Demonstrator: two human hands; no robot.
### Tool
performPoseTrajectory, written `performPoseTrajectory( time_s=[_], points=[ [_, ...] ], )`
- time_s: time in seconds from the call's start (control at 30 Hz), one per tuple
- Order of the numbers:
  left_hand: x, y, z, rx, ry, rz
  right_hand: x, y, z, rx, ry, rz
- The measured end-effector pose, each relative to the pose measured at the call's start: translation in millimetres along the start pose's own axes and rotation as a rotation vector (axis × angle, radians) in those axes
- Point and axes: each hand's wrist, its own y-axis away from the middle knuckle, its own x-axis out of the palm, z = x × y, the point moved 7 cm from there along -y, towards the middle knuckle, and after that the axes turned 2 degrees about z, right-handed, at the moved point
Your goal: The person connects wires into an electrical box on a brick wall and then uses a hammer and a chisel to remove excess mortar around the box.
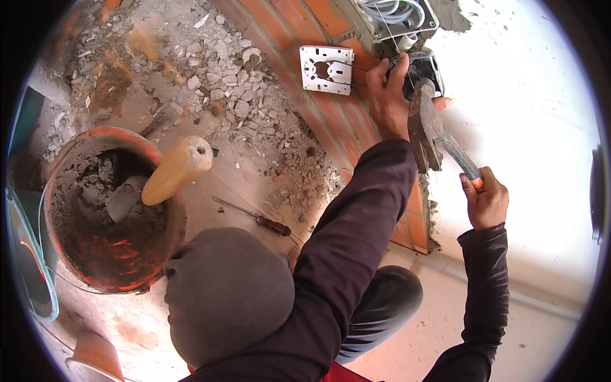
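My right hand (487, 198) grips the handle of a claw hammer (425, 124) low down. The hammer's metal head hangs in front of my left hand (389, 102) and hides part of it. My left hand reaches around a small electrical box (422, 66) set in the wall, fingers bent at its left side and a fingertip showing past the hammer on the right. To the left of that hand, a white mounting plate (344, 80) with a hole in its middle lies against the brick, a thin wire running from it. A second box holding coiled grey cable (398, 13) sits above.
Bare brick (331, 118) borders a white wall (509, 108). Rubble (242, 95) covers the floor beside it. A mortar bucket (177, 226) at left holds a wooden-handled trowel (181, 167). A screwdriver (270, 224) lies near my grey-clad knee (232, 296).
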Motion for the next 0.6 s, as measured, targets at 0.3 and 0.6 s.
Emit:
performPoseTrajectory(
  time_s=[0.3,0.6],
  points=[
    [-3.3,-0.7,-14.1,-0.018,-0.041,0.048,8.0,38.4,27.3,0.056,-0.223,-0.020],
    [-7.1,-1.2,-24.9,-0.119,-0.111,0.097,46.7,86.7,35.6,0.286,-0.943,-0.265]
  ],
)
